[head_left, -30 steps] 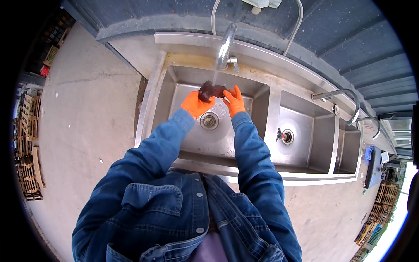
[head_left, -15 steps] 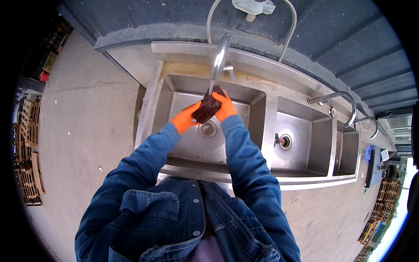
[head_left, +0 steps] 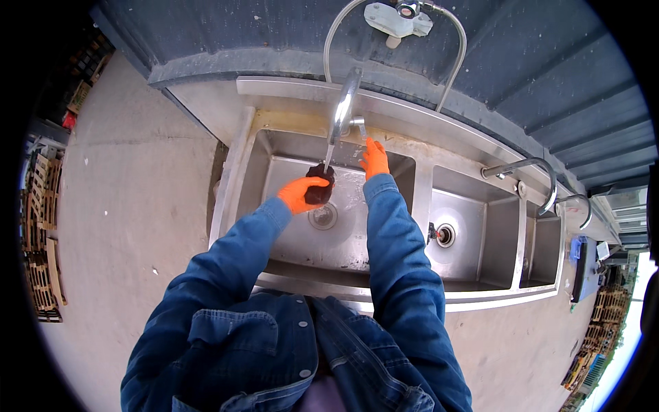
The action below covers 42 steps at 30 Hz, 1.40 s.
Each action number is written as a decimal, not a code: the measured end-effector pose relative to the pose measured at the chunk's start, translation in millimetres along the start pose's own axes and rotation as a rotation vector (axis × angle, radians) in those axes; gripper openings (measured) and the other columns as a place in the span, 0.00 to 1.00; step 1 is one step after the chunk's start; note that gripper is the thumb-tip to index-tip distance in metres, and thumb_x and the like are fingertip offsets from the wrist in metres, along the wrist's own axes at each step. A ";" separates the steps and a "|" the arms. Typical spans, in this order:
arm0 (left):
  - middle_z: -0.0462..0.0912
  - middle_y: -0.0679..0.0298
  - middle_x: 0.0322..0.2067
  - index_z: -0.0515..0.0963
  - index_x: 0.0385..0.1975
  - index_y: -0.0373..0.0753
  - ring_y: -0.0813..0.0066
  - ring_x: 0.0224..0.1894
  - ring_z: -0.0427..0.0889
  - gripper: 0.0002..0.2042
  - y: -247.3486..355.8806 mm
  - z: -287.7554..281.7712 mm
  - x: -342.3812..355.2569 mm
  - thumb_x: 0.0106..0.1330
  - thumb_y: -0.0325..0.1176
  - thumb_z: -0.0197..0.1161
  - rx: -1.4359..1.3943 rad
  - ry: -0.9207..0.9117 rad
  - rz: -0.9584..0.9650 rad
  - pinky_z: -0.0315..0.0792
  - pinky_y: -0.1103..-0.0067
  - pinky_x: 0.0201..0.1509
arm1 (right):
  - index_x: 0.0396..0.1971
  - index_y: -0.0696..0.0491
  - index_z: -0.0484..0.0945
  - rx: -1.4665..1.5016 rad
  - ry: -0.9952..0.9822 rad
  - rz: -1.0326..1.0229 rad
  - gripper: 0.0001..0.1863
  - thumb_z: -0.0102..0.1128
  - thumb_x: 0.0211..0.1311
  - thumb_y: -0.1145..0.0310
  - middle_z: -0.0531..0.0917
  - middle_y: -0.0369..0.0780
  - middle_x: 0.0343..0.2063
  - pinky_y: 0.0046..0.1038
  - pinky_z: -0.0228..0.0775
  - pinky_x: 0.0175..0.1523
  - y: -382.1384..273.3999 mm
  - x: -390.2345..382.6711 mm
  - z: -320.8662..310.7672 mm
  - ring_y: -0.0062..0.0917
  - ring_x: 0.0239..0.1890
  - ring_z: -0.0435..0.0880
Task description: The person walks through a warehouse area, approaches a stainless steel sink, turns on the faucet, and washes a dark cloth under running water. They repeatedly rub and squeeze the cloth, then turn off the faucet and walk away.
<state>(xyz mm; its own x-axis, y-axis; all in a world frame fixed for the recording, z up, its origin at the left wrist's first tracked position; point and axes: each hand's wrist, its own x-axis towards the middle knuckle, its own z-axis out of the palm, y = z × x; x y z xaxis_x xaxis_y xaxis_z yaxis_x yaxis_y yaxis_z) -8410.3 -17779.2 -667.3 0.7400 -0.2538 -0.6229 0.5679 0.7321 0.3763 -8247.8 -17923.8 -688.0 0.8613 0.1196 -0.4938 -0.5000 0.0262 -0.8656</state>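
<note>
My left hand (head_left: 302, 195), in an orange glove, grips a wet, dark reddish-brown chunk (head_left: 320, 187) over the left sink basin (head_left: 288, 240). What kind of thing the chunk is, I cannot make out. Water from the chrome faucet (head_left: 345, 106) runs onto its top. My right hand (head_left: 375, 159), gloved in orange too, is off the chunk and reaches up to the faucet lever (head_left: 362, 126). Its fingertips are at the lever's lower end, with the thumb side held apart; whether they press on it is hard to see. Below the chunk lies the round drain (head_left: 322, 215).
Further right are a middle basin (head_left: 473, 233) with a dark object (head_left: 431, 233) beside its drain, and a small basin (head_left: 539, 247). Another curved faucet (head_left: 528, 165) arches over them. A dark metal wall (head_left: 522, 75) with a hose (head_left: 327, 48) stands behind. Wooden pallets (head_left: 41, 268) are stacked far left.
My right hand has let go of the chunk and moved up and right to the faucet lever. The left hand holds the chunk alone, slightly lower, still under running water.
</note>
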 end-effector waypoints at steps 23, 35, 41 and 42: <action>0.74 0.54 0.40 0.67 0.46 0.33 0.65 0.42 0.74 0.16 16.6 41.2 -56.5 0.58 0.26 0.54 -0.552 -0.118 -0.036 0.73 0.73 0.42 | 0.59 0.48 0.56 -1.311 -0.537 -1.200 0.46 0.67 0.33 0.68 0.57 0.43 0.58 0.41 0.49 0.61 -34.0 -113.4 -16.3 0.39 0.60 0.57; 0.75 0.61 0.29 0.70 0.40 0.33 0.75 0.26 0.73 0.19 51.5 55.9 -83.9 0.49 0.31 0.65 0.724 -0.290 -0.158 0.67 0.80 0.28 | 0.40 0.49 0.69 -1.138 -0.589 -1.186 0.23 0.62 0.37 0.75 0.73 0.40 0.45 0.32 0.68 0.46 -59.9 -116.6 -9.7 0.37 0.43 0.74; 0.77 0.58 0.28 0.71 0.34 0.39 0.60 0.30 0.77 0.17 56.0 52.7 -72.6 0.45 0.34 0.67 1.666 -0.054 0.681 0.71 0.71 0.34 | 0.34 0.52 0.70 -1.077 -0.489 -0.757 0.15 0.62 0.44 0.70 0.77 0.41 0.28 0.29 0.68 0.38 -22.1 -125.5 2.4 0.35 0.33 0.77; 0.77 0.57 0.29 0.71 0.33 0.40 0.57 0.31 0.77 0.16 54.6 49.2 -66.9 0.45 0.33 0.67 1.749 -0.041 0.817 0.70 0.70 0.34 | 0.33 0.53 0.70 -0.987 -0.482 -0.755 0.13 0.61 0.46 0.70 0.77 0.40 0.24 0.29 0.68 0.33 -9.5 -121.7 2.4 0.32 0.28 0.77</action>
<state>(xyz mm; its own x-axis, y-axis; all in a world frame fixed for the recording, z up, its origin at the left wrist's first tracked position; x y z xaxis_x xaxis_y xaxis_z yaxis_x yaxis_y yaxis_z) -8411.1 -17753.4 -571.3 0.9645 -0.2616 0.0366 -0.2108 -0.6788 0.7034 -8348.1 -17936.2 -619.5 0.6762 0.7361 0.0316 0.5335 -0.4596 -0.7100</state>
